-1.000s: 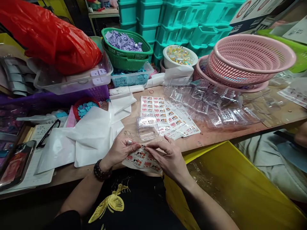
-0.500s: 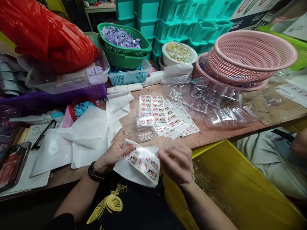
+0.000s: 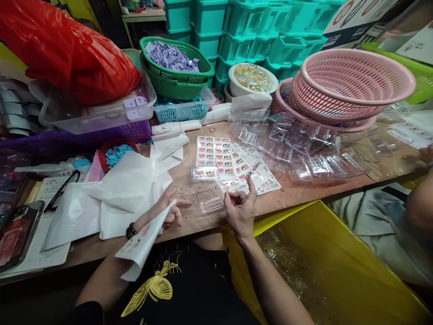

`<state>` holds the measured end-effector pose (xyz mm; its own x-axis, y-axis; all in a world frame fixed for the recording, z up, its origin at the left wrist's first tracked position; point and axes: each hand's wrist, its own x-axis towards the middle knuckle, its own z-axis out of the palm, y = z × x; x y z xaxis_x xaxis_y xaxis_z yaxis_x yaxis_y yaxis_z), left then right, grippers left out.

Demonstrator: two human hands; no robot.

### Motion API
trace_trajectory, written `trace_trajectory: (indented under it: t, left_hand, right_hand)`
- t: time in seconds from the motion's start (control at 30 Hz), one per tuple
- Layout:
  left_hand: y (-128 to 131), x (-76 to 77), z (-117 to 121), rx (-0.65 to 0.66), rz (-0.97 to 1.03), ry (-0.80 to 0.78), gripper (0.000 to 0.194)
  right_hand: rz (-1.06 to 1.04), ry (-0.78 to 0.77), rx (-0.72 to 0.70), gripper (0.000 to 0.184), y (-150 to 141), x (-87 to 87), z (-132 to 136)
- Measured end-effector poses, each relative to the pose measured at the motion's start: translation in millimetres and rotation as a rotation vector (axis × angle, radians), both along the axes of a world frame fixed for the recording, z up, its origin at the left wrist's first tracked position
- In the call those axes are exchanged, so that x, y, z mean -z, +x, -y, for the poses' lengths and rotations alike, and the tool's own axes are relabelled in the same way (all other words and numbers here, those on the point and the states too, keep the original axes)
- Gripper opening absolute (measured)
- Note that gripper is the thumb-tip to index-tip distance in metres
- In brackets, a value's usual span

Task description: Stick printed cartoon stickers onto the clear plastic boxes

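Two hands are in front of you at the table's near edge. Your left hand (image 3: 173, 212) grips a curled sticker sheet (image 3: 144, 241), which hangs across your wrist and slants down toward you, while some of those fingers point toward an open clear case (image 3: 210, 202). That case lies on the tabletop (image 3: 189, 180) between your hands. Your right hand (image 3: 241, 210) is at its right edge, thumb and fingers bent close together; you cannot tell from here whether they pinch it.

Just beyond the case, printed sheets (image 3: 216, 151) lie fanned out, with a heap of clear packaging (image 3: 320, 160) to their right. Crumpled white paper (image 3: 125, 198) spreads to your left. Farther back stand a green basket (image 3: 176, 85) of purple pieces, a white bowl (image 3: 252, 88) and stacked pink baskets (image 3: 358, 76). Teal crates (image 3: 243, 31) rise behind them, and a red bag (image 3: 84, 63) fills the far left.
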<state>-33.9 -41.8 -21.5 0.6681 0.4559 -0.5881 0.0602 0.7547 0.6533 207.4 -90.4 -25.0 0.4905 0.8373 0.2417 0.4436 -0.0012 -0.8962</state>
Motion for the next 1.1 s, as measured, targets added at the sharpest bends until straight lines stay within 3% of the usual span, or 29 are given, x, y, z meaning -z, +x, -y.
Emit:
trace_trajectory:
  t: [0.13,0.2,0.27,0.37,0.47,0.53,0.6,0.67,0.73,0.9,1.1]
  left_hand:
    - [25.9,-6.1,10.8,0.162,0.143,-0.090,0.088]
    - [36.9,-9.1,15.2,0.135,0.250,-0.088,0.089]
    - [43.2,-9.8,16.6,0.055,0.286,-0.062,0.086]
    - [43.6,-9.3,15.6,-0.077,0.233,0.022,0.071]
    - [40.1,-12.1,14.8,-0.221,0.158,0.193,0.061]
    - [39.5,-15.2,14.8,-0.278,0.158,0.271,0.074]
    - [40.9,-17.7,15.2,-0.309,0.180,0.298,0.090]
    - [43.0,-19.0,16.2,-0.329,0.205,0.310,0.099]
    - [44.6,-19.0,17.7,-0.348,0.237,0.325,0.096]
    - [43.4,-17.0,19.8,-0.368,0.330,0.365,0.084]
    - [40.1,-13.0,19.5,-0.377,0.325,0.381,0.088]
  right_hand:
    - [0.176,0.305,0.155,0.075,-14.3,13.4,12.5]
    - [0.238,0.383,0.170,0.075,-18.5,19.9,13.5]
    - [0.236,0.382,0.069,0.075,-14.5,18.7,13.4]
    - [0.149,0.325,-0.128,0.067,5.6,-3.7,14.7]
    - [0.045,0.310,-0.119,0.034,26.7,-44.0,17.1]
    - [-0.036,0.235,-0.199,0.017,32.6,-71.0,17.0]
    - [-0.160,0.035,-0.419,0.024,31.1,-91.3,14.3]
    - [-0.295,-0.210,-0.625,0.032,25.6,-102.2,8.8]
    - [-0.392,-0.378,-0.720,0.038,20.0,-104.7,1.4]
    - [-0.456,-0.505,-0.742,0.044,14.0,-99.4,-13.0]
    - [-0.359,-0.466,-0.735,0.038,10.3,-102.8,-16.1]
